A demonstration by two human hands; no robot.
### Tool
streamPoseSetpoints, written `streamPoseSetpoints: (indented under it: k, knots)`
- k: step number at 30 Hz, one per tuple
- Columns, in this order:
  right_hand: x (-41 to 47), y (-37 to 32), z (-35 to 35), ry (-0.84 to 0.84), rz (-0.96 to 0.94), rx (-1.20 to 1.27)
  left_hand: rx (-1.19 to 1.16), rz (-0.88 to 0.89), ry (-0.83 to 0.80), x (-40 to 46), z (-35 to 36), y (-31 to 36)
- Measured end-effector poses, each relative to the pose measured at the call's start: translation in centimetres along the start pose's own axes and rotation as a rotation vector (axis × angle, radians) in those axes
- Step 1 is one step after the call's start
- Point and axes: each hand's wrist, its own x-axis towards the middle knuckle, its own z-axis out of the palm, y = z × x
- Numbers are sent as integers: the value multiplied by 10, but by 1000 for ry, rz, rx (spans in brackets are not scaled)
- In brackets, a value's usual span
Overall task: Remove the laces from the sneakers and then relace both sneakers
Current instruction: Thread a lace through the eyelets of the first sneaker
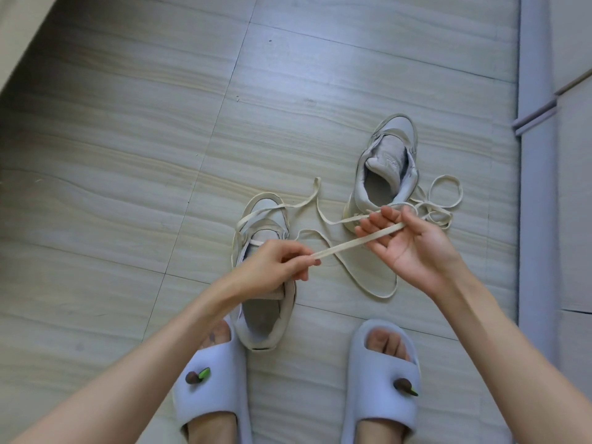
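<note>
No words, numbers or signs can be read anywhere. A small faint mark is seen on the tongue of the far sneaker (389, 161), but it is too blurred to be made out. Nothing is written on the near sneaker (266, 315).

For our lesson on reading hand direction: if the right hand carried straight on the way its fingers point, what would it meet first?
Its fingers point up-left. Beyond the held shoelace, the right hand would probably meet the far sneaker's heel first, though depth is unclear.
</note>
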Motion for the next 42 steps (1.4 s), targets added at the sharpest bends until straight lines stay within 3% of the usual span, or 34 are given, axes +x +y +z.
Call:
streamPoseSetpoints:
  k: [8,12,15,19,25,31,37,40,42]
  knots:
    - [11,10,-13,90,2,41,-34,-116,36,-12,-27,-5]
    - [15,60,-7,206,249,-140,-140,-116,243,-3,-21,-7]
    - [15,84,-5,163,381,-338,-157,-88,359,1,-17,-11]
    - [17,85,8,1,260,-465,-98,-111,353,2,-12,-16]
    - [22,81,13,-35,170,-509,-104,-101,364,4,-7,-17]
    - [29,82,16,89,10,-626,238,-25,423,5,-7,-25]
    - [47,71,24,177,-60,-675,483,-5,344,3,-10,-24]
    - [55,70,26,189,-70,-706,554,86,289,-9,-4,-20]
    - [59,73,27,173,-65,-731,725,195,302,-17,0,-22]
